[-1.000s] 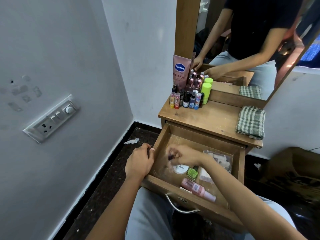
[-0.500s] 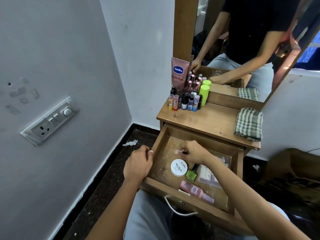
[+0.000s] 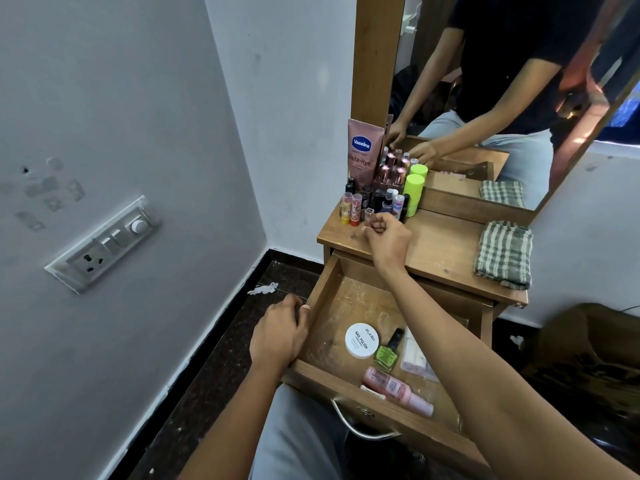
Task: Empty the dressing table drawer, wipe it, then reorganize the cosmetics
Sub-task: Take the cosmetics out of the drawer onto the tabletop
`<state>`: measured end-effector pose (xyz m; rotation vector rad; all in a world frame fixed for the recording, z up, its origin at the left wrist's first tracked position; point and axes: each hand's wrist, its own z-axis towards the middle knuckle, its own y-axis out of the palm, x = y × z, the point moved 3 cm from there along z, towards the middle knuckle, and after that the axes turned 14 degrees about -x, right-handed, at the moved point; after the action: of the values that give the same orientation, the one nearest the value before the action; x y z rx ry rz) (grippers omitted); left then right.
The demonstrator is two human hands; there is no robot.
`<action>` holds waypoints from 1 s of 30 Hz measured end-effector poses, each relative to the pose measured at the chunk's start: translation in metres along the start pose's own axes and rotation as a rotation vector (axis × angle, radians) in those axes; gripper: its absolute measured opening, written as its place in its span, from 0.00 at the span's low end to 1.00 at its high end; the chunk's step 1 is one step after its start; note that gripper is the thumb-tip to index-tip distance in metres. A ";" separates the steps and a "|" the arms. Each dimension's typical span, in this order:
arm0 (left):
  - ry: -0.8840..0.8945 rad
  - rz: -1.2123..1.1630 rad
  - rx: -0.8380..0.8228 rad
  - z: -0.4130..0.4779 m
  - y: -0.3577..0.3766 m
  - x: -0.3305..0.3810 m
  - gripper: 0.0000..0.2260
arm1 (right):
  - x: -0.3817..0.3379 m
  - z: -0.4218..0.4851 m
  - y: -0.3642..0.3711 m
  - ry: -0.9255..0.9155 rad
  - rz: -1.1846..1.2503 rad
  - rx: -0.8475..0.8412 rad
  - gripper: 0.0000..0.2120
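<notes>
The wooden drawer of the dressing table stands pulled out. My left hand grips its left wall. Inside lie a white round nail-polish jar, a green nail polish bottle, a pink bottle and a clear pouch. My right hand is up over the tabletop, fingers curled, pinching a small clear bottle at the front of the cluster of cosmetics. A pink Vaseline tube and a lime green bottle stand in that cluster.
A folded checked cloth lies on the right of the tabletop. The mirror behind reflects my arms. A grey wall with a switch plate is close on the left. A brown bag sits on the dark floor at right.
My right hand has risen out of the drawer with a small bottle and reached the cosmetics on the tabletop. My left hand has stayed on the drawer wall.
</notes>
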<state>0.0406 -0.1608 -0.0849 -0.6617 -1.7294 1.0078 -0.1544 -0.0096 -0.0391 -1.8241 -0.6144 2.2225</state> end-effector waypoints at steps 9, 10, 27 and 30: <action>0.002 -0.013 0.000 0.000 0.001 0.000 0.12 | -0.005 0.009 0.014 0.051 0.027 0.042 0.08; 0.001 -0.020 -0.002 0.000 0.001 0.000 0.12 | -0.005 0.009 0.014 0.054 0.034 0.043 0.07; -0.008 -0.012 -0.017 0.000 0.001 -0.001 0.12 | -0.002 0.011 0.015 0.070 0.061 0.082 0.09; -0.005 -0.014 -0.021 0.000 0.001 -0.001 0.12 | -0.008 -0.005 0.007 -0.065 0.066 0.074 0.09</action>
<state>0.0404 -0.1607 -0.0864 -0.6600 -1.7488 0.9842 -0.1470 -0.0181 -0.0355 -1.7670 -0.4824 2.3226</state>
